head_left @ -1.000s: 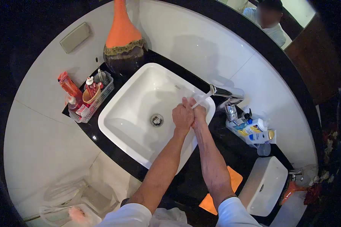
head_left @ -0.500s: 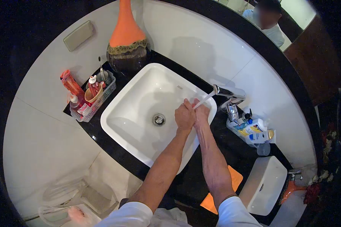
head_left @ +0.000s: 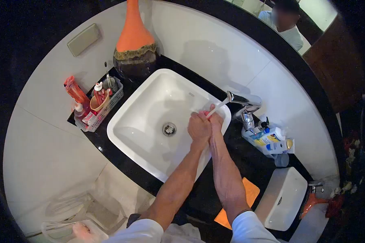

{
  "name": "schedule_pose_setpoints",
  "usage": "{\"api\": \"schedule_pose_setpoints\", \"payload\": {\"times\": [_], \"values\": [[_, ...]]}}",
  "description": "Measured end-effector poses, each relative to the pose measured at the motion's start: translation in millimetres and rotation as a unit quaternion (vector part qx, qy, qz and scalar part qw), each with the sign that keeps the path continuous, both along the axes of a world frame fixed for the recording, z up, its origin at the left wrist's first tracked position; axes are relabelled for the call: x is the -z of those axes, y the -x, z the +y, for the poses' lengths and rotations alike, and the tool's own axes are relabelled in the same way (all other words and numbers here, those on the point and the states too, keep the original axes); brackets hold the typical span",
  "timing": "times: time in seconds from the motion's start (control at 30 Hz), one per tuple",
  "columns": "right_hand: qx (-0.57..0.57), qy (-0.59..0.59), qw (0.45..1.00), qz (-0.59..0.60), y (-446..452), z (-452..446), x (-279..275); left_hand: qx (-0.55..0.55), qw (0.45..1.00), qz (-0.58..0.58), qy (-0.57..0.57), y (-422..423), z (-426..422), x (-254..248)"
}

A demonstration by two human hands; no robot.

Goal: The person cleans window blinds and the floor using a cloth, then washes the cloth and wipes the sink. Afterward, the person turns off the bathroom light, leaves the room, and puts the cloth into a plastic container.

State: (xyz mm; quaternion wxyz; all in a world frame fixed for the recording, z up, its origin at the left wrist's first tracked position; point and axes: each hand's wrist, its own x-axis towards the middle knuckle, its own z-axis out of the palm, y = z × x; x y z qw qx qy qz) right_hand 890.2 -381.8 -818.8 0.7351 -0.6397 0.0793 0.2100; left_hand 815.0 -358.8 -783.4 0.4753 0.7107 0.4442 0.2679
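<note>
Water runs from the chrome faucet (head_left: 244, 99) onto my two hands, which are pressed together over the right side of the white sink (head_left: 138, 139). My left hand (head_left: 199, 127) is curled against my right hand, its knuckles up. My right hand (head_left: 216, 120) is bent round the left one, close under the spout. The fingers of both hands are closed and partly hide each other. Nothing else shows between them. The round metal drain (head_left: 169, 129) lies to the left of the hands, in the sink's floor.
On the black counter (head_left: 150, 172), a basket (head_left: 105, 110) of bottles and brushes stands left, beside an orange-necked vase (head_left: 136, 48). Right of the faucet are several bottles (head_left: 271, 139) in a tray. An orange cloth (head_left: 251, 192) and a white tank-like box (head_left: 282, 198) lie nearer.
My clasped hands have shifted slightly down and to the right, and the left hand has turned a little against the right. The water still runs.
</note>
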Motion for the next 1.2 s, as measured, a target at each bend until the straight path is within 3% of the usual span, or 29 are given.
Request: {"api": "schedule_pose_setpoints", "payload": {"times": [0.03, 0.1, 0.13, 0.2, 0.27, 0.33, 0.4, 0.47, 0.5, 0.53, 0.57, 0.6, 0.63, 0.7, 0.73, 0.8, 0.9, 0.97, 1.03, 1.13, 1.2], "values": [[-0.072, 0.067, 0.991, -0.095, -17.2, -0.6, 32.0, -0.003, 1.000, 0.001, -0.001, -6.1, -0.5, 0.5], [-0.139, 0.138, 0.964, -0.181, -10.0, -5.4, 43.8, -0.147, 0.984, -0.001, -0.104, -13.8, -2.2, 13.7], [-0.107, 0.087, 0.983, -0.118, 8.7, -2.4, 17.7, -0.194, 0.972, -0.001, -0.135, -15.1, -0.9, 20.2], [-0.078, 0.031, 0.995, -0.056, 15.1, 1.2, 6.3, 0.043, 0.999, -0.010, 0.010, -3.3, 23.2, 26.9], [-0.045, 0.109, 0.991, -0.056, -3.6, 0.7, 24.9, 0.021, 0.998, -0.001, 0.055, 2.5, 20.4, 12.1], [-0.080, 0.065, 0.989, -0.102, -22.8, 3.2, 52.3, -0.004, 0.995, 0.005, 0.103, -0.9, 12.8, 9.2], [-0.112, 0.025, 0.984, -0.136, -22.2, 4.5, 73.1, -0.067, 0.987, -0.015, -0.142, -1.3, 4.1, 22.0], [-0.015, 0.168, 0.985, -0.044, 11.0, 11.0, -4.8, -0.033, 0.996, -0.016, -0.082, 1.5, 8.1, 14.0], [-0.019, 0.169, 0.984, -0.046, 13.1, 9.3, -17.3, -0.003, 0.999, -0.023, -0.029, 1.7, 13.5, 8.5], [-0.030, 0.138, 0.988, -0.055, 14.8, 6.6, -26.3, -0.006, 0.999, -0.022, -0.031, -0.5, 17.9, 19.4], [-0.040, 0.107, 0.991, -0.063, 15.9, 5.1, -29.3, 0.006, 0.994, 0.006, -0.106, -5.9, 20.4, 40.6], [-0.008, -0.084, 0.996, 0.015, 15.7, 8.6, -20.0, 0.020, 0.983, 0.032, -0.178, -10.5, 19.8, 51.9], [-0.007, -0.082, 0.996, 0.013, 17.6, 9.0, -22.4, 0.021, 0.984, 0.029, -0.176, -10.2, 21.2, 44.9], [-0.012, -0.055, 0.996, -0.068, 23.7, 8.9, -27.7, 0.079, 0.990, -0.114, 0.026, -5.1, 26.8, 24.3], [-0.008, -0.054, 0.996, -0.068, 25.3, 7.3, -24.4, 0.084, 0.990, -0.113, 0.027, -5.8, 23.5, 22.2], [-0.029, 0.051, 0.995, -0.086, 20.4, 7.6, -16.6, 0.002, 0.998, 0.054, -0.007, -11.7, 20.0, 15.3], [-0.050, 0.150, 0.972, -0.173, -0.4, -1.5, 24.3, 0.095, 0.992, 0.018, 0.082, -6.3, 27.9, 36.9], [-0.048, 0.172, 0.958, -0.224, -20.5, -6.6, 72.2, 0.058, 0.995, 0.029, 0.079, -4.6, 21.9, 38.4], [-0.044, 0.162, 0.954, -0.249, -16.0, -3.8, 67.0, 0.017, 0.996, 0.039, 0.078, -8.9, 14.4, 30.4], [-0.065, 0.020, 0.979, -0.192, 26.7, 4.9, -7.5, -0.075, 0.996, 0.046, 0.013, -10.8, 11.6, 14.5], [-0.053, -0.044, 0.997, -0.023, 25.3, 6.5, -20.5, -0.034, 0.997, 0.065, -0.022, -13.4, 21.8, 16.0]]}}
